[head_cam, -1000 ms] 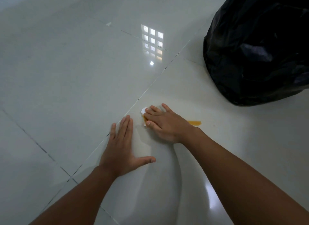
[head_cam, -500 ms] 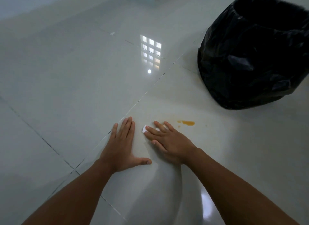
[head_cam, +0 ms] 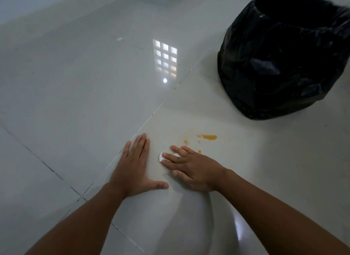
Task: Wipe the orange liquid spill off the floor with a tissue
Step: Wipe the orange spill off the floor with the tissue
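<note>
right hand, fingers spread, presses tissue flat near orange spill streaked left-right.

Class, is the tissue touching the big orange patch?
Apart. The head view shows bare floor between the tissue, under the right hand, and the patch.

Open floor leftward (black bin bag far right).
</note>
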